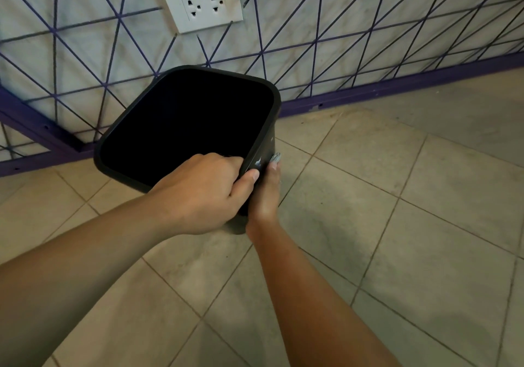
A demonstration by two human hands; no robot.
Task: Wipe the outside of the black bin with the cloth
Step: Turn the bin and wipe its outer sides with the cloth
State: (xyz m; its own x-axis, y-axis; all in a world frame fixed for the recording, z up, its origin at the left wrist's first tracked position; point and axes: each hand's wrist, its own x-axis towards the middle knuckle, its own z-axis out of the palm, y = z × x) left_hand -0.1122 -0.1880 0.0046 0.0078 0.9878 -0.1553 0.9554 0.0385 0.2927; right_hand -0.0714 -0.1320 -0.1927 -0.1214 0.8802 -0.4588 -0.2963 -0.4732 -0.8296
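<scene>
Black bin tilted, mouth toward camera, over tiled floor near wall. Left hand grips near rim corner, fingers inside, thumb outside. Right hand presses cloth against outer right wall, just below rim; cloth mostly hidden.

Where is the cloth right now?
Head view, centre: the cloth is mostly hidden under the right hand, pressed against the black bin just right of the left hand.

Single head-worn view, looking forward and down, close over the black bin on tiled floor by the wall.
</scene>
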